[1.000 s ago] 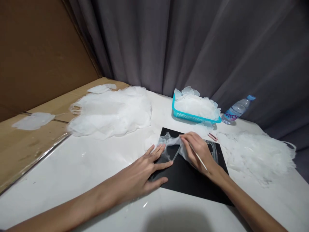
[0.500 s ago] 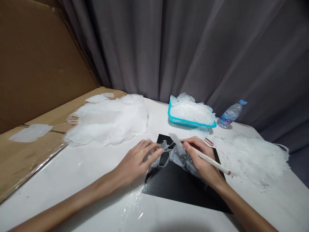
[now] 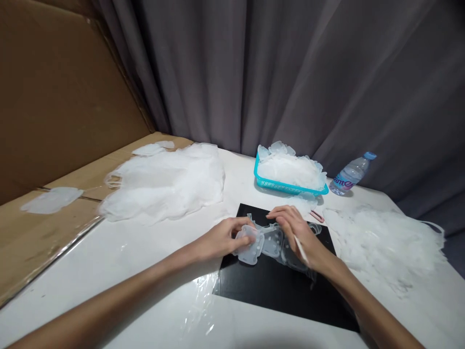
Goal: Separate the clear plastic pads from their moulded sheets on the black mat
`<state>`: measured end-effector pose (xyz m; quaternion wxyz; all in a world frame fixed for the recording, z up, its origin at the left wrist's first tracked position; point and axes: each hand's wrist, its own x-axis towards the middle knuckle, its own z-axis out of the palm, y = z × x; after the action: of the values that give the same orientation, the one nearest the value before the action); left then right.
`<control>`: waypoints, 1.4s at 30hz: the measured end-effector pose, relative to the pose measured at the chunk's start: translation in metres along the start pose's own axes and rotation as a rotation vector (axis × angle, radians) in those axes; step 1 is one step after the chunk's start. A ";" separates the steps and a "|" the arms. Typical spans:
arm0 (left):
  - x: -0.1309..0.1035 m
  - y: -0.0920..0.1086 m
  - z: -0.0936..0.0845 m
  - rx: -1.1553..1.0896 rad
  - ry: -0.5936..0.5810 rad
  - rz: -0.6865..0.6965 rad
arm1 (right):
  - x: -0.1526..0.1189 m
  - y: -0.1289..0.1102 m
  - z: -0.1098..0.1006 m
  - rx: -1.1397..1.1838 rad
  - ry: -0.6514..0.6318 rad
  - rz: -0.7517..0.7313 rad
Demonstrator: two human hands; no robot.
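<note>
My left hand is closed on the edge of a translucent plastic piece with rounded corners, thumb on top and the fingers behind. Under my right hand lies a strip of similar translucent pieces with small dots, partly hidden by the palm. A slim white pen-like stick is gripped in my right hand and slants back towards the wrist; its tip is hidden. Both hands work over a black board on the white table. Thin cut-out frames show at the board's far edge.
Behind the board stands a blue basket heaped with translucent pieces, with a water bottle to its right. White sheets are piled at left, and a heap of clear scraps lies at right. Cardboard covers the left side.
My left hand has moved slightly right and now holds a rounded translucent piece. The piece that stood up by my right fingers is gone from there, and the stick has tilted steeper.
</note>
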<state>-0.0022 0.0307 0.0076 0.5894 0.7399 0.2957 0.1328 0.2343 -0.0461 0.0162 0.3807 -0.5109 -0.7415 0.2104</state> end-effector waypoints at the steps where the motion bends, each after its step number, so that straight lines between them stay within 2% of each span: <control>1: -0.001 -0.001 0.001 0.014 0.013 0.005 | 0.001 0.002 0.005 -0.013 -0.057 0.010; 3: -0.001 -0.004 0.002 0.040 0.028 0.002 | 0.001 0.004 0.015 -0.016 -0.155 0.041; 5: -0.002 -0.004 0.003 0.074 0.036 0.003 | 0.001 0.002 0.019 0.005 -0.189 0.086; 9: -0.006 0.002 0.003 0.233 0.062 0.046 | 0.004 0.000 0.012 0.110 -0.198 0.220; 11: -0.008 0.005 0.004 0.381 0.097 0.134 | 0.007 -0.001 0.007 0.163 -0.234 0.274; 13: -0.013 0.007 0.009 0.623 0.136 0.323 | 0.010 -0.002 0.006 0.197 -0.262 0.302; 16: -0.026 0.009 0.027 1.049 0.163 0.749 | 0.012 -0.002 0.016 0.108 -0.223 0.296; 18: -0.036 0.011 0.042 1.138 0.147 0.956 | 0.011 0.001 0.028 -0.056 -0.125 0.292; 19: -0.040 0.013 0.048 1.086 0.119 0.974 | 0.010 0.003 0.033 -0.125 -0.081 0.291; 20: -0.043 0.015 0.051 0.983 0.106 0.913 | 0.009 0.005 0.037 -0.170 -0.048 0.279; 21: -0.044 0.017 0.053 0.849 0.081 0.788 | 0.009 0.007 0.038 -0.187 -0.032 0.256; 24: -0.038 0.022 0.042 0.311 0.007 0.288 | 0.010 0.009 0.026 -0.176 0.026 0.161; 25: -0.033 0.022 0.036 0.130 -0.026 0.167 | 0.011 0.008 0.018 -0.167 0.066 0.143; 27: -0.025 0.021 0.026 -0.148 -0.072 0.036 | 0.013 0.003 0.001 -0.091 0.117 0.151; 29: -0.019 0.018 0.019 -0.271 -0.069 -0.003 | 0.013 -0.003 -0.012 0.074 0.047 0.203; 31: -0.016 0.015 0.018 -0.270 -0.022 -0.015 | 0.011 -0.010 -0.019 0.247 -0.135 0.270; 33: -0.015 0.012 0.019 -0.246 0.016 -0.022 | 0.006 -0.015 -0.018 0.345 -0.308 0.319; 35: -0.014 0.010 0.020 -0.231 0.028 -0.026 | 0.002 -0.016 -0.015 0.379 -0.386 0.339; 38: -0.013 0.006 0.021 -0.188 0.067 -0.001 | 0.003 -0.007 -0.016 0.390 -0.339 0.338; 40: -0.013 0.003 0.022 -0.061 0.118 0.078 | 0.008 0.009 -0.024 0.331 -0.185 0.335; 42: -0.015 0.000 0.025 0.198 0.119 0.213 | 0.014 0.029 -0.036 0.171 0.025 0.340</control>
<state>-0.0001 0.0018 0.0031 0.4777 0.8124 0.2615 0.2084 0.2769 -0.0244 0.0233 0.3909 -0.5972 -0.6190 0.3276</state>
